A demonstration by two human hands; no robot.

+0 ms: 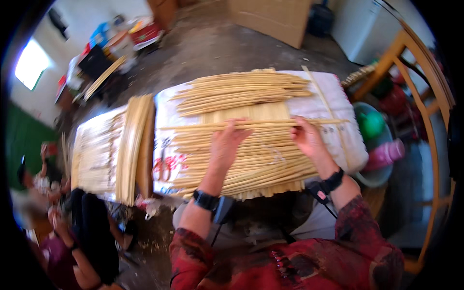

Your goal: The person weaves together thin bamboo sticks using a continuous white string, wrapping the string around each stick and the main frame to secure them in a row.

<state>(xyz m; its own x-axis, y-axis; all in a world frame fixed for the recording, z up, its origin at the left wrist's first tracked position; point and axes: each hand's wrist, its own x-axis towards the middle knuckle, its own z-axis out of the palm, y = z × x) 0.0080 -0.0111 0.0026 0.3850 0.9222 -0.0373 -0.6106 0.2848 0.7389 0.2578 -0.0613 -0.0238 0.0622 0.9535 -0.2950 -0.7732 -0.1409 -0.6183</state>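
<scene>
A long pale yellow stick (263, 124) spans crosswise, pinched by my left hand (225, 146) and my right hand (309, 139) some distance apart. Just below it, many similar sticks (261, 157) lie side by side in a flat layer. Beyond my hands rests a second bundle of tapered sticks (241, 89), with flat pale strips (244, 112) showing between the two groups. A pair of scissors (164, 166) lies on the white cloth (166, 104) left of the sticks. At the right, a single thin stick (317, 89) lies at a slant.
Left of the table, another surface carries long pale strips (133, 145). Two people sit at the lower left, one with a dark-trousered leg (94, 227). A basin (379, 181) holding a pink bottle (384, 153) and a wooden chair frame (425, 106) stand at the right.
</scene>
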